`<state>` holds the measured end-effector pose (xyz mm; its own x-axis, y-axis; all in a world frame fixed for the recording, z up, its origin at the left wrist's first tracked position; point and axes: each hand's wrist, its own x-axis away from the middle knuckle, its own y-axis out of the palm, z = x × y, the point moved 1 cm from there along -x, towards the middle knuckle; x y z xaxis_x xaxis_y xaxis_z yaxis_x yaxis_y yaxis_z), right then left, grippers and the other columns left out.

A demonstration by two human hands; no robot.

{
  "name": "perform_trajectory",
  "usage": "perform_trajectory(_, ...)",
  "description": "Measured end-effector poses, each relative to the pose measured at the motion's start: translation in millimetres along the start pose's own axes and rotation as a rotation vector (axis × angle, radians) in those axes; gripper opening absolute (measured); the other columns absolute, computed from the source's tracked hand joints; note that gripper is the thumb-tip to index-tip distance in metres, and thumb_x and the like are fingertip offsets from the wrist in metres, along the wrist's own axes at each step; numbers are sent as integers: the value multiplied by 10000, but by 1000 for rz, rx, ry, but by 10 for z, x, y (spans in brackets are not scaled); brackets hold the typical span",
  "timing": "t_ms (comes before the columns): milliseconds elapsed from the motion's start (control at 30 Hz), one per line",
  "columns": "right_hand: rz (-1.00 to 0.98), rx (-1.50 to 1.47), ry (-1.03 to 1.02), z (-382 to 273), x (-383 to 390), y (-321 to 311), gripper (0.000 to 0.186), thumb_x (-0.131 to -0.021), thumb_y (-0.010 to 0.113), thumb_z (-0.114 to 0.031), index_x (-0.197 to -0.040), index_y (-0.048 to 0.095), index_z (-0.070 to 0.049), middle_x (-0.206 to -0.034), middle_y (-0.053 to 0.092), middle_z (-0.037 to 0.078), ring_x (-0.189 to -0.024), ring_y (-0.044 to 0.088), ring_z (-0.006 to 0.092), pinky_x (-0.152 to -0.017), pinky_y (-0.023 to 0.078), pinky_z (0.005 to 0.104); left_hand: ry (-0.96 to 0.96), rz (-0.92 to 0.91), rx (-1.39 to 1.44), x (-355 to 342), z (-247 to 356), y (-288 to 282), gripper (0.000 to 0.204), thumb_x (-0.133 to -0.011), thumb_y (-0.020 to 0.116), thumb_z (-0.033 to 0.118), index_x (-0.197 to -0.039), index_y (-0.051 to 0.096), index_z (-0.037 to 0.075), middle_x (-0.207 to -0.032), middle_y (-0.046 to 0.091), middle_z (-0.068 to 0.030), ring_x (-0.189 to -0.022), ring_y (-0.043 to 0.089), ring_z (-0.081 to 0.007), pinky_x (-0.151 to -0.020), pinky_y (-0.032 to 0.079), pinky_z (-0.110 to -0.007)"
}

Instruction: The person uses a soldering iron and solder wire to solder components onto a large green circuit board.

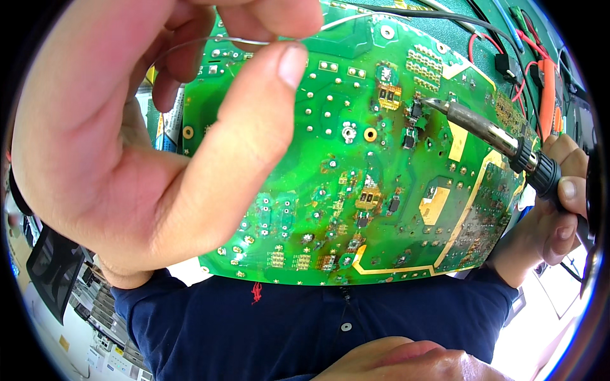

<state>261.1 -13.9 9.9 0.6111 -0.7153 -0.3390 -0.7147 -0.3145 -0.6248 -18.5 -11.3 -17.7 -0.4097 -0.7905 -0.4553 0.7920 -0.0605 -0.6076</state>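
Note:
My left hand (pixel 190 184) is raised over the left part of a green circuit board (pixel 324 159), pinching a thin silvery wire (pixel 343 19) between thumb and fingertips. My right hand (pixel 565 203) grips a soldering iron (pixel 483 130) by its black handle at the board's right edge. The iron's metal tip lies at a small black component (pixel 416 109) in the board's upper right, apparently touching it. The board has gold pads, rows of small solder points and several darkened, scorched-looking patches, mostly down its middle and right side.
Black, red and blue leads with an orange probe (pixel 546 95) lie on a green surface behind the board at the upper right. A dark panel (pixel 54 267) is at the lower left. My navy shirt (pixel 305 317) is below the board's near edge.

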Motion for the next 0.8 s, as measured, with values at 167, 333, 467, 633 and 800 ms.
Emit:
perform_trajectory(167, 3, 3, 0, -21, -2, 8, 309, -765, 472, -379, -891, 488, -97, -557, 307, 6, -497, 283, 148, -455, 224, 274, -10, 22, 30, 4, -3, 9, 166, -699, 502, -47, -863, 482, -41, -846, 486, -118, -697, 444, -105, -612, 315, -172)
perform_trajectory(333, -45, 10, -14, -23, -31, -1, 292, -766, 473, -359, -895, 486, -97, -558, 321, 18, -495, 290, 154, -456, 238, 281, 6, 1, 13, 4, -3, -9, 170, -697, 500, -49, -866, 481, -42, -847, 486, -120, -701, 445, -106, -618, 317, -173)
perform_trajectory(467, -30, 3, 1, -50, -29, 31, 275, -762, 473, -348, -882, 491, -102, -573, 328, 20, -503, 293, 161, -461, 239, 283, 13, 3, 6, 5, -11, -16, 172, -694, 498, -51, -865, 481, -43, -847, 486, -123, -700, 445, -106, -616, 316, -173)
perform_trajectory(633, 283, 4, 61, -33, 181, -28, 283, -707, 492, -408, -816, 499, -147, -635, 331, 4, -587, 289, 171, -529, 235, 292, -12, 58, 31, 17, 9, 13, 170, -690, 498, -52, -859, 483, -43, -845, 487, -122, -692, 443, -105, -608, 313, -172)
perform_trajectory(800, 116, -60, 62, -32, 85, -15, 285, -731, 484, -387, -837, 490, -122, -619, 315, 7, -558, 294, 162, -495, 229, 284, -25, 38, 14, 13, 10, 29, 171, -688, 501, -52, -858, 485, -42, -847, 488, -122, -691, 442, -104, -607, 313, -172)
